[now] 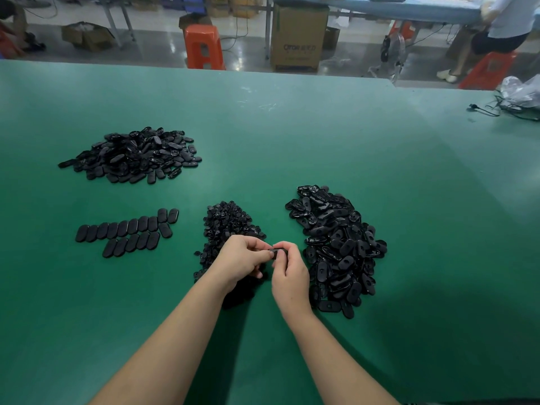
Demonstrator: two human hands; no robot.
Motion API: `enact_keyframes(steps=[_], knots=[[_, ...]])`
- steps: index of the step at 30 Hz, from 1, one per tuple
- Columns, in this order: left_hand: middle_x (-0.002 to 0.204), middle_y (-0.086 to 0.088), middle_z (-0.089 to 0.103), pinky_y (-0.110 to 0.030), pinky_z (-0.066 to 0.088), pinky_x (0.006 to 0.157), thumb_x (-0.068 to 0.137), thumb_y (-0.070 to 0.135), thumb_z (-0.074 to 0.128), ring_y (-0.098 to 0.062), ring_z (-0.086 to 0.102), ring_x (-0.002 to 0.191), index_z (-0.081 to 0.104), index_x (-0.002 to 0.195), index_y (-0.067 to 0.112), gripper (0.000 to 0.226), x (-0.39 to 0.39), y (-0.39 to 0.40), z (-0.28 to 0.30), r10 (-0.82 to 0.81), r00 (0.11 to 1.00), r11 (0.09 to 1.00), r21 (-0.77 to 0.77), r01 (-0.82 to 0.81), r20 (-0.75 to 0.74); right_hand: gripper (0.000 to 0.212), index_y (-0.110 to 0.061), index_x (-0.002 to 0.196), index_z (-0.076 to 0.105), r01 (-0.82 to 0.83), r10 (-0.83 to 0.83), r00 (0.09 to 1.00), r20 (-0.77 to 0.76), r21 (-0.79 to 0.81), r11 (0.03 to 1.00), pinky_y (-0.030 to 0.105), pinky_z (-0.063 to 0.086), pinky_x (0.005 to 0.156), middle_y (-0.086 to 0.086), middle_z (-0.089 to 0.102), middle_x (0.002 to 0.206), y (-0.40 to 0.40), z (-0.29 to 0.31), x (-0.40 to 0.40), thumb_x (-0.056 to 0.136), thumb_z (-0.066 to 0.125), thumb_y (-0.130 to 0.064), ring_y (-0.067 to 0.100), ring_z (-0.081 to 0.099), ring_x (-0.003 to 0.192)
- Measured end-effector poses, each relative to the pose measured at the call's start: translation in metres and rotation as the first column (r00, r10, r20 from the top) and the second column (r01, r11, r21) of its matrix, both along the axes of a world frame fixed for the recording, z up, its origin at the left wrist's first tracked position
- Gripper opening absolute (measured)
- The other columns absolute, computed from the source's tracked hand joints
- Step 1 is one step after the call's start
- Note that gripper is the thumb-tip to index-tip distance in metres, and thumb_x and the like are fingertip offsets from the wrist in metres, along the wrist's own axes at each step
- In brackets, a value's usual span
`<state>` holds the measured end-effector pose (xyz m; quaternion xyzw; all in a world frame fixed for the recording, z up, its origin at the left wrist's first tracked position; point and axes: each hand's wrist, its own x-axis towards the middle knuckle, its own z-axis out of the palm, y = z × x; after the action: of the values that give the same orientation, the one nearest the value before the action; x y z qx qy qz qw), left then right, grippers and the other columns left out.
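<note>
Observed: left hand and right hand meet low over the green bench, both pinching one black oval shell, apparently to seat an insert from the small-parts heap beneath, with shell stock piled just right within reach

The table is plain green, the oval shells heaped at the right, the far-left heap, the laid-out rows and the small parts are glossy black, the stool orange, the carton brown.
</note>
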<state>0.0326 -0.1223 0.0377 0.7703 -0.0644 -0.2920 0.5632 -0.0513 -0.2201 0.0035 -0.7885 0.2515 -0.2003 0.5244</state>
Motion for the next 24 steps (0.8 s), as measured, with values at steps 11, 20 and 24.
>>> enact_keyframes(steps=[11, 20, 24], knots=[[0.061, 0.002, 0.068, -0.032, 0.054, 0.053, 0.081, 0.006, 0.075, -0.016, 0.062, 0.046, 0.072, 0.078, 0.009, 0.005, -0.009, -0.009, 0.007, 0.064, 0.996, 0.996, 0.065, -0.068, 0.058, 0.018, -0.028, 0.101, 0.060, 0.015, -0.016, 1.000, 0.013, 0.066, 0.998, 0.029, 0.048, 0.078, -0.015, 0.067, 0.091, -0.003, -0.002, -0.001, 0.104, 0.048, -0.015, 0.001, 0.060, 0.087], [0.074, -0.007, 0.071, -0.034, 0.059, 0.058, 0.084, 0.012, 0.077, -0.015, 0.063, 0.050, 0.073, 0.082, 0.009, 0.005, -0.011, -0.012, 0.010, 0.052, 0.992, 0.995, 0.083, -0.062, 0.111, 0.016, -0.029, 0.099, 0.057, 0.014, -0.017, 0.999, 0.038, 0.065, 0.998, 0.026, 0.048, 0.077, -0.014, 0.066, 0.091, -0.003, -0.002, 0.000, 0.103, 0.052, -0.015, 0.002, 0.061, 0.086], [0.080, -0.009, 0.073, -0.035, 0.058, 0.062, 0.091, 0.011, 0.072, -0.017, 0.066, 0.055, 0.074, 0.087, 0.013, 0.005, -0.010, -0.004, 0.011, -0.059, 0.985, 0.997, 0.061, 0.049, 0.161, 0.014, -0.028, 0.099, 0.055, 0.022, -0.024, 0.998, 0.057, 0.035, 0.999, 0.021, 0.045, 0.071, -0.014, 0.065, 0.089, -0.002, -0.004, 0.000, 0.103, 0.052, -0.015, 0.001, 0.060, 0.084]])
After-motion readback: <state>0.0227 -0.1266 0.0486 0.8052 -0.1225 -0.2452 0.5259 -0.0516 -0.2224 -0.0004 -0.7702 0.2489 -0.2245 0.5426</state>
